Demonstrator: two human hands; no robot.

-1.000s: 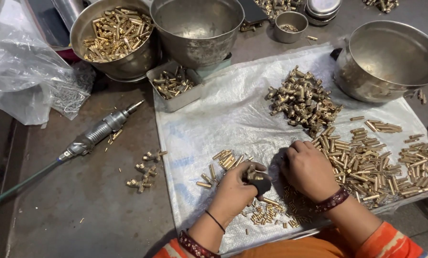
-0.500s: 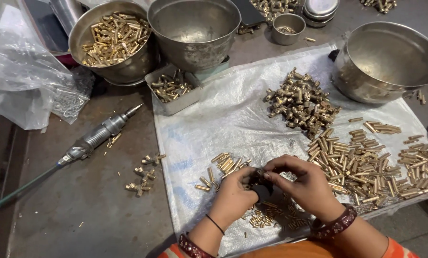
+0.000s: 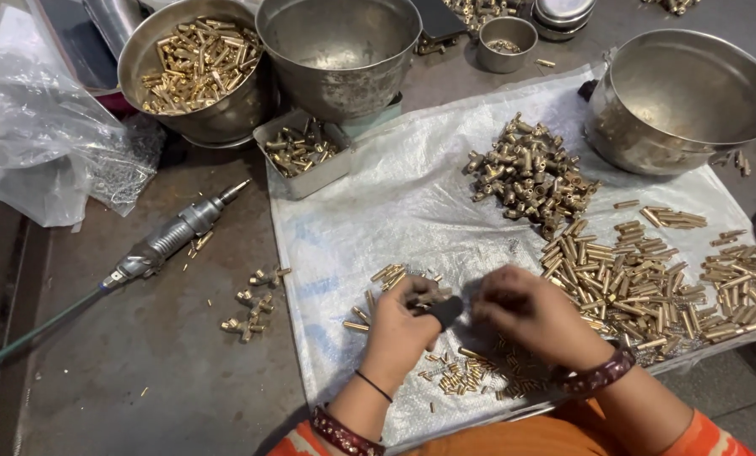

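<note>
My left hand (image 3: pixel 403 325) has its fingers closed on a small black holder (image 3: pixel 445 311) with a brass piece, and my right hand (image 3: pixel 534 312) pinches beside it. They hover above the white woven sheet (image 3: pixel 395 211) spread over the dark, scuffed table (image 3: pixel 141 371), between heaps of brass tubes (image 3: pixel 631 287) and 3 steel bowls (image 3: pixel 682 97).

Even, soft daylight falls on my work, with only faint shadows. The round steel bowls (image 3: pixel 686 97) at the far edge of my table show mild glare. My right hand (image 3: pixel 534 314) is slightly motion-blurred; everything else looks sharp.
</note>
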